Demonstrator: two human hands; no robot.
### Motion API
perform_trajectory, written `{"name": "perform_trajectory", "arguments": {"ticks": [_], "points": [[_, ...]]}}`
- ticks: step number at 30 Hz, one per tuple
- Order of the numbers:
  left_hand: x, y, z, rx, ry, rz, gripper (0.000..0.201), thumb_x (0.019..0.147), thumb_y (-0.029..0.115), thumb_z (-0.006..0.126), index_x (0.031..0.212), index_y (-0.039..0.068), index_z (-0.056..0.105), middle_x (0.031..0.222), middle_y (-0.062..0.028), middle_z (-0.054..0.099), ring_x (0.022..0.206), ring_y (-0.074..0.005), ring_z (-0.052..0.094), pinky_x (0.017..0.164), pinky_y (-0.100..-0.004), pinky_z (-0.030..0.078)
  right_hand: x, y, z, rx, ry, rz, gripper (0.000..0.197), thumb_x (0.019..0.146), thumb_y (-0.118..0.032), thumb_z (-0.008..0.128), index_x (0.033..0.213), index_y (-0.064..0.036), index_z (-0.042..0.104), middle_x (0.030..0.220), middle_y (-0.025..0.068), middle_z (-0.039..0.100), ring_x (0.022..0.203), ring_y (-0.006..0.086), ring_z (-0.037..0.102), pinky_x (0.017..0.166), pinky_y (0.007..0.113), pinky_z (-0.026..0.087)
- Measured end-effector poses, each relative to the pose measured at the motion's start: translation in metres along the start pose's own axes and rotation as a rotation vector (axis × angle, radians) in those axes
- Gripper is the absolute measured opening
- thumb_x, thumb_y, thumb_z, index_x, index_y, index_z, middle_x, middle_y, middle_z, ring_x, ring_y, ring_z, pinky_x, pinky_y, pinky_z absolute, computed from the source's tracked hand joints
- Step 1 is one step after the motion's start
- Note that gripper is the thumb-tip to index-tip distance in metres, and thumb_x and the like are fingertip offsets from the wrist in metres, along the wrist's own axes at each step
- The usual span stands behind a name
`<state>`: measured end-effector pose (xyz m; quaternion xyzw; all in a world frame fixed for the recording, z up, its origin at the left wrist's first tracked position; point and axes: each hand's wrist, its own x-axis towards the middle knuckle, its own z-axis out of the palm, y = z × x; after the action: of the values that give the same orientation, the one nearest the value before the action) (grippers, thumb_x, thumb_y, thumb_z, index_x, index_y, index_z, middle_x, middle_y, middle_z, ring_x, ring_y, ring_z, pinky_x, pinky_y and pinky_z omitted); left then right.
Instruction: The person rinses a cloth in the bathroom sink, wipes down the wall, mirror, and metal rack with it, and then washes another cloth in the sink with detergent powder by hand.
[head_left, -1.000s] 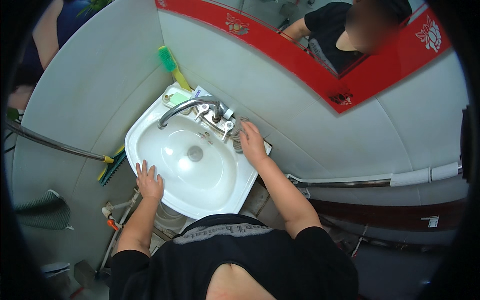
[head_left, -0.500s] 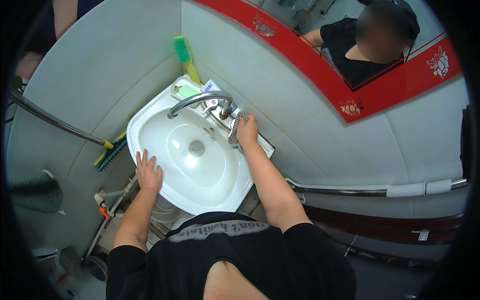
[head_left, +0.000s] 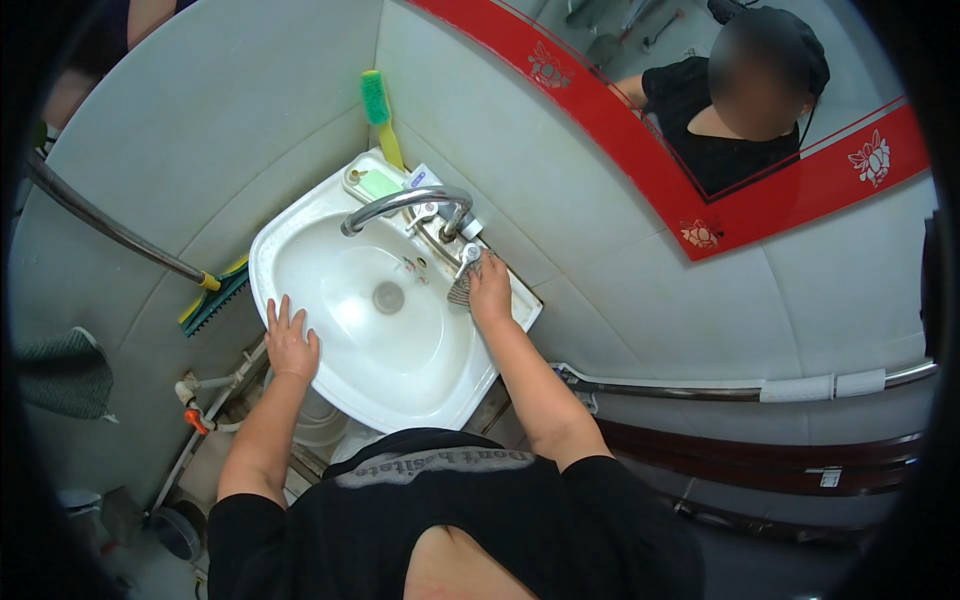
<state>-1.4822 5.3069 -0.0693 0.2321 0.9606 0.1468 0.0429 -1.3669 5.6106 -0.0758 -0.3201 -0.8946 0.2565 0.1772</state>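
In front of me is a white washbasin (head_left: 340,390) with a curved chrome faucet (head_left: 405,203) over its bowl. My left hand (head_left: 290,345) lies on the basin's left rim, fingers spread and holding nothing. At the right back corner my right hand (head_left: 490,290) is closed on a grey striped cloth (head_left: 459,291), pressed against the ledge just beside a tap handle (head_left: 468,256). Part of the cloth is hidden under the fingers. Behind the faucet, on the ledge, are a green bar of soap (head_left: 378,185) in a dish and a tube (head_left: 470,226).
A green and yellow brush (head_left: 380,110) leans in the wall corner. Left of the basin stands a long-handled floor brush (head_left: 215,295), with pipes (head_left: 225,385) below. A red-framed mirror (head_left: 600,115) hangs at upper right, above a metal rail (head_left: 700,390).
My right hand and the cloth have shifted slightly nearer along the ledge, and the right tap handle has come into sight. The left hand stays on the rim.
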Motion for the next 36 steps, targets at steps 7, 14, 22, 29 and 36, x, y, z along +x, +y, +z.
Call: {"name": "perform_trajectory", "arguments": {"ticks": [7,14,22,29,36], "points": [[0.002,-0.003,0.004,-0.023,0.026,-0.004,0.033,0.069,0.014,0.055,0.101,0.007,0.056,0.133,-0.0103,0.031,0.127,-0.0304,0.017,0.092,-0.0511,0.028,-0.016,-0.001,-0.01,-0.291,-0.09,-0.2,0.04,0.077,-0.001,0.043,0.117,0.0052,0.04,0.11,0.0188,0.045,0.093,0.0317,0.046,0.08,0.036,0.042],[-0.002,0.004,0.017,0.028,0.072,0.294,0.038,0.068,0.011,0.057,0.105,0.006,0.053,0.124,-0.0158,0.039,0.12,-0.0324,0.031,0.095,-0.0492,0.027,-0.056,-0.015,-0.021,0.055,-0.382,-0.307,0.034,0.077,-0.004,0.049,0.111,-0.0064,0.05,0.108,0.0165,0.049,0.096,0.0306,0.048,0.085,0.035,0.04],[-0.012,0.126,0.043,-1.604,-0.474,-0.319,0.033,0.081,0.012,0.055,0.111,0.0,0.047,0.098,-0.0088,0.057,0.086,-0.0164,0.054,0.074,-0.0267,0.044,-0.07,-0.058,-0.044,0.621,-0.342,0.095,0.035,0.084,-0.013,0.046,0.118,-0.0019,0.044,0.113,0.0194,0.048,0.104,0.031,0.047,0.09,0.032,0.035],[0.055,0.162,0.026,-0.471,-0.063,0.466,0.045,0.071,0.008,0.055,0.115,0.005,0.046,0.097,-0.0191,0.052,0.088,-0.0343,0.051,0.077,-0.0374,0.044,-0.054,0.033,-0.038,-0.141,0.021,0.033,0.047,0.081,-0.024,0.05,0.122,-0.0044,0.039,0.128,0.0177,0.034,0.12,0.0318,0.028,0.099,0.042,0.021],[0.089,0.187,0.034,-0.141,-0.354,0.46,0.052,0.071,0.017,0.055,0.121,0.012,0.041,0.103,-0.0177,0.048,0.091,-0.0322,0.051,0.076,-0.0401,0.044,-0.059,0.039,-0.026,-0.346,-0.024,-0.013,0.054,0.078,-0.033,0.053,0.124,-0.009,0.038,0.133,0.0145,0.027,0.123,0.0297,0.022,0.098,0.043,0.018]]}}
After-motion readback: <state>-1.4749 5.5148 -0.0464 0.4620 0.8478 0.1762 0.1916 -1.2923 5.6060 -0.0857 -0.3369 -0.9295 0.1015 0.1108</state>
